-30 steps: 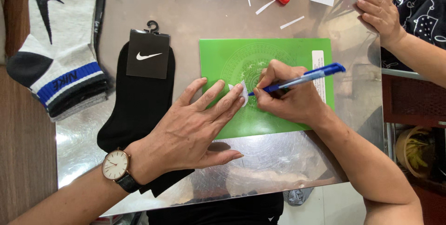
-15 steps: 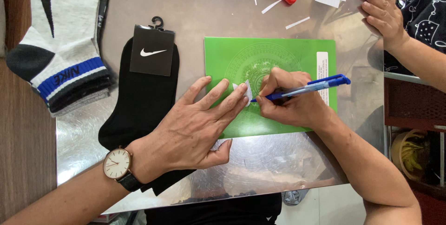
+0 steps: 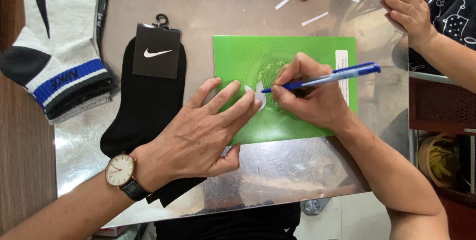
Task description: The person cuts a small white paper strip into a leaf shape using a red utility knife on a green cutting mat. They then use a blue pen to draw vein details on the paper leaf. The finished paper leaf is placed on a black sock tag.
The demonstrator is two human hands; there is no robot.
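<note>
On metal table (image 3: 198,2), left hand (image 3: 203,136) lies spread; right hand (image 3: 310,96) pinches blue pen (image 3: 327,77).

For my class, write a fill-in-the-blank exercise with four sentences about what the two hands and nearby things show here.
1. The right hand holds a blue ____.
2. The left hand presses a small white paper piece onto a ____ card.
3. The left wrist wears a ____.
4. Left of that card lies a pair of ____ socks with a hanger tag.

Missing words: pen; green; wristwatch; black
</note>
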